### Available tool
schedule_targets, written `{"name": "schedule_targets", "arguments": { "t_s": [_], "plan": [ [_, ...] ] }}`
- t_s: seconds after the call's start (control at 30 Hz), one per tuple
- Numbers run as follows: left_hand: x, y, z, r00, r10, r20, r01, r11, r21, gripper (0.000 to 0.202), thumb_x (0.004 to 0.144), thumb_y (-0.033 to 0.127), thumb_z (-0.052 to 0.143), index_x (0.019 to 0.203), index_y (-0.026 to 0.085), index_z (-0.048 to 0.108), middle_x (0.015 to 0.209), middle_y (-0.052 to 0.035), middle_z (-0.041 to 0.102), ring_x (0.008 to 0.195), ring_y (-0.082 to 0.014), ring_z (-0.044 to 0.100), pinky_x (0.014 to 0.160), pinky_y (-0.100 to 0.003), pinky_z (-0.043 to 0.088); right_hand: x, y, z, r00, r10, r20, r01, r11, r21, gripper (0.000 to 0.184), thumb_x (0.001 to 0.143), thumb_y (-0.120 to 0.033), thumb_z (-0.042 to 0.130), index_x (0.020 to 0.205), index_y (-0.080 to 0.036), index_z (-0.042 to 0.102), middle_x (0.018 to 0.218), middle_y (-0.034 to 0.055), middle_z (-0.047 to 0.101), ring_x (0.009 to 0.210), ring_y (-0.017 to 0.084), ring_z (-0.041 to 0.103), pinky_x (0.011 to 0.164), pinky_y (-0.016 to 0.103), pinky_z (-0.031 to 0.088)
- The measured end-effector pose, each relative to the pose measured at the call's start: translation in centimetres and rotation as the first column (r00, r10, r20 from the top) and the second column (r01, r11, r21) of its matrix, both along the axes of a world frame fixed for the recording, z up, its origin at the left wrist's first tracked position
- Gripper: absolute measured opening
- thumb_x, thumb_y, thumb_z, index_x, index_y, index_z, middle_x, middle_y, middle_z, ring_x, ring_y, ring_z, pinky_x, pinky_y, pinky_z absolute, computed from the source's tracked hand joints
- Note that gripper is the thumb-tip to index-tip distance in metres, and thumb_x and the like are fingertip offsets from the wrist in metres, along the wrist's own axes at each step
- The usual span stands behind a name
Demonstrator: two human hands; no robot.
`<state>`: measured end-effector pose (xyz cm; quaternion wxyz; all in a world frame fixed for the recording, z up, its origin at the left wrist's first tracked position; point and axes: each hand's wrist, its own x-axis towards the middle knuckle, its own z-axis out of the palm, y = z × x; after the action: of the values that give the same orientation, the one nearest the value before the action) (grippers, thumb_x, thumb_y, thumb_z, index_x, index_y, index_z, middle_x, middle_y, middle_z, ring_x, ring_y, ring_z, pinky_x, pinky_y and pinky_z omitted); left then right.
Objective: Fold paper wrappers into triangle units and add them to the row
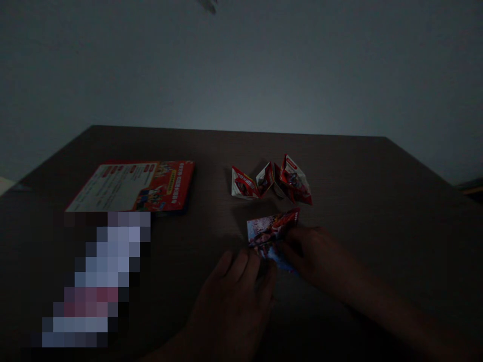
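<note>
A creased sheet of glossy picture paper [264, 229], printed in blue, pink and red, is on the dark table in front of me. Its upper part stands tilted up and its lower part is partly covered by my hands. My left hand [236, 296] has its fingers bent onto the near left edge of the paper, with the thumb hidden. On the right side, my right hand [319, 259] pinches the same paper between thumb and fingers. Just beyond it stand folded red-and-white printed papers [245, 183], bent into zigzag shapes. The light is very dim.
At the left lies a flat red-and-white printed pack or booklet [166, 188]. A pixelated, blurred-out item [98, 276] is nearer to me on that side. The table [350, 166] ends at a pale wall [241, 65].
</note>
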<state>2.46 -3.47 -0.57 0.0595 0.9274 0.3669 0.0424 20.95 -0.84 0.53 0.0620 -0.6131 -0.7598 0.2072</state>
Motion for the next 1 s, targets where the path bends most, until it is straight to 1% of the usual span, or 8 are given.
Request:
{"name": "schedule_targets", "arguments": {
  "t_s": [0.1,0.27,0.33,0.43,0.5,0.67,0.8,1.0],
  "plan": [
    [0.0,0.0,-0.1,1.0,0.0,-0.004,0.0,1.0,0.018,0.036,0.089,0.03,0.045,0.124,0.024,0.05,0.111,-0.0103,0.058,0.103,-0.0279,0.051,0.084,-0.045,0.042,-0.1,0.0,0.2,1.0,-0.012,0.011,0.012,1.0,-0.013,0.02,0.083,-0.016,0.051,0.067,-0.015,0.062,0.063,0.0043,0.065,0.052,0.013,0.058,0.048,0.024,0.032],
    [-0.2,-0.1,-0.2,1.0,-0.016,-0.01,0.016,1.0,-0.009,0.034,0.089,0.032,0.045,0.121,0.027,0.052,0.109,-0.0093,0.059,0.099,-0.0274,0.052,0.081,-0.045,0.041,-0.1,0.0,0.1,1.0,-0.006,-0.011,0.006,1.0,-0.007,0.02,0.084,-0.017,0.05,0.068,-0.015,0.061,0.064,0.0033,0.065,0.052,0.012,0.057,0.048,0.023,0.032],
    [-0.1,-0.1,-0.3,1.0,-0.005,0.009,0.005,1.0,-0.004,0.037,0.087,0.033,0.047,0.122,0.023,0.052,0.112,-0.0096,0.059,0.102,-0.027,0.051,0.084,-0.045,0.04,-0.1,-0.1,0.0,1.0,-0.012,-0.023,0.012,1.0,-0.009,0.02,0.084,-0.02,0.052,0.067,-0.016,0.061,0.063,0.0025,0.064,0.049,0.011,0.055,0.047,0.023,0.031],
    [0.0,-0.2,-0.4,0.999,0.013,0.038,-0.014,1.0,0.028,0.043,0.085,0.034,0.051,0.123,0.013,0.052,0.113,-0.0107,0.061,0.102,-0.0263,0.051,0.088,-0.045,0.039,0.1,-0.3,-0.1,0.998,-0.053,-0.024,0.053,0.998,-0.017,0.022,0.081,-0.032,0.057,0.066,-0.016,0.06,0.06,0.0022,0.063,0.048,0.011,0.053,0.045,0.022,0.03],
    [0.0,-0.2,-0.6,0.998,0.018,0.052,-0.021,0.999,0.048,0.042,0.085,0.035,0.052,0.119,0.011,0.055,0.111,-0.0106,0.062,0.1,-0.0261,0.052,0.089,-0.044,0.038,0.2,-0.3,-0.1,0.997,-0.068,-0.027,0.068,0.997,-0.027,0.021,0.078,-0.034,0.062,0.066,-0.016,0.061,0.059,0.0017,0.062,0.048,0.011,0.053,0.045,0.022,0.03],
    [0.1,-0.2,-0.4,0.997,0.029,0.069,-0.031,0.999,0.039,0.036,0.083,0.035,0.053,0.112,0.014,0.06,0.109,-0.0087,0.063,0.099,-0.0254,0.053,0.088,-0.043,0.039,0.9,-0.4,-0.1,0.998,-0.056,-0.039,0.053,0.997,-0.057,0.017,0.072,-0.033,0.067,0.067,-0.017,0.062,0.061,0.001,0.063,0.05,0.012,0.054,0.045,0.022,0.031],
    [0.3,-0.4,-0.3,0.996,0.051,0.069,-0.052,0.998,0.02,0.037,0.084,0.033,0.052,0.115,0.015,0.059,0.108,-0.008,0.063,0.097,-0.0252,0.054,0.087,-0.044,0.039,1.4,-0.6,0.2,0.998,-0.031,-0.06,0.024,0.993,-0.112,0.013,0.071,-0.03,0.067,0.07,-0.017,0.063,0.063,0.0009,0.064,0.052,0.012,0.056,0.046,0.022,0.032],
    [0.2,-0.4,-0.8,0.996,0.044,0.076,-0.047,0.998,0.041,0.039,0.084,0.036,0.051,0.115,0.014,0.058,0.111,-0.0096,0.062,0.1,-0.026,0.052,0.089,-0.044,0.037,1.9,-1.0,0.5,0.997,-0.002,-0.072,-0.009,0.989,-0.15,0.007,0.069,-0.024,0.066,0.072,-0.018,0.064,0.066,0.0,0.066,0.055,0.012,0.057,0.048,0.021,0.033]
  ]
}}
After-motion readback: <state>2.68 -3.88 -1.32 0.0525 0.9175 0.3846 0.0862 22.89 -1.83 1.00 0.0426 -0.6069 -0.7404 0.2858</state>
